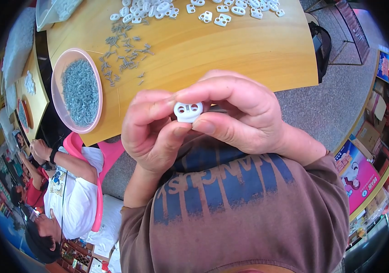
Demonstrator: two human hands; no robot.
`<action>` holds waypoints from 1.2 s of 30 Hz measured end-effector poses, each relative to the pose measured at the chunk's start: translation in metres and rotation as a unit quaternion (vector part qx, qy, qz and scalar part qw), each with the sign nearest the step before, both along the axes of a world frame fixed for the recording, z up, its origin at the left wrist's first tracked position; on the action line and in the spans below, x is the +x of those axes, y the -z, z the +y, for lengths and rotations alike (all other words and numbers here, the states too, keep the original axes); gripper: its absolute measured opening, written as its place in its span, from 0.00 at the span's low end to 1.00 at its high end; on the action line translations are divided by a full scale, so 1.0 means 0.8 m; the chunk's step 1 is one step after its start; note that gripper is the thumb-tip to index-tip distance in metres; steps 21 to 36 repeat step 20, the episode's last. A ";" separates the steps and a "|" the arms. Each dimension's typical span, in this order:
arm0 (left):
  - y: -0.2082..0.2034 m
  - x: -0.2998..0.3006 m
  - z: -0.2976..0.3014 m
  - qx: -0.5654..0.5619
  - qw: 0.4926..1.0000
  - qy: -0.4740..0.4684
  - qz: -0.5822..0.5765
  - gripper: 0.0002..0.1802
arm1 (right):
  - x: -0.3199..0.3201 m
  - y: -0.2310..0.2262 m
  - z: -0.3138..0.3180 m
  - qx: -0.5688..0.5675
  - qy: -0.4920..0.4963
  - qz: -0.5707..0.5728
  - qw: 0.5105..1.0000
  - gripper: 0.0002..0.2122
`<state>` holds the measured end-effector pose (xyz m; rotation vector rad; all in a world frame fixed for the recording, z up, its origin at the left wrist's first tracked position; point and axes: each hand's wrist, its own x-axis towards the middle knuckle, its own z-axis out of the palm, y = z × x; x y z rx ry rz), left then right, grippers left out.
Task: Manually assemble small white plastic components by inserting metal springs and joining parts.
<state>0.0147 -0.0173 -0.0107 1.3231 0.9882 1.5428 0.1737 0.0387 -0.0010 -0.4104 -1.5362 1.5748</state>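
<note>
Between my two hands, in front of my chest, is a small white plastic cord lock with two round holes and a strip of grey metal, which looks like a spring, between them. My left hand pinches its left side with thumb and fingertips. From the right, my right hand grips it the same way, thumb below and index finger on top. Small grey metal springs lie scattered on the table beyond my left hand. White cord lock parts are heaped along the far side, some with two holes showing.
A pink oval bowl full of springs stands at the left edge of the wooden table. A clear tub is at the far left. On the left, a person in a white shirt sits on a pink chair. Shelves with boxes line the right.
</note>
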 end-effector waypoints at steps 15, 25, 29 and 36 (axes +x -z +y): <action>-0.006 0.000 0.011 -0.052 0.997 0.027 -0.051 0.17 | 0.006 -0.007 0.008 -0.047 -0.030 -0.025 0.998 0.15; -0.012 0.004 0.016 -0.111 0.989 0.049 -0.088 0.18 | 0.008 -0.007 0.005 -0.104 -0.010 -0.036 0.994 0.16; -0.012 0.004 0.016 -0.111 0.989 0.049 -0.088 0.18 | 0.008 -0.007 0.005 -0.104 -0.010 -0.036 0.994 0.16; -0.012 0.004 0.016 -0.111 0.989 0.049 -0.088 0.18 | 0.008 -0.007 0.005 -0.104 -0.010 -0.036 0.994 0.16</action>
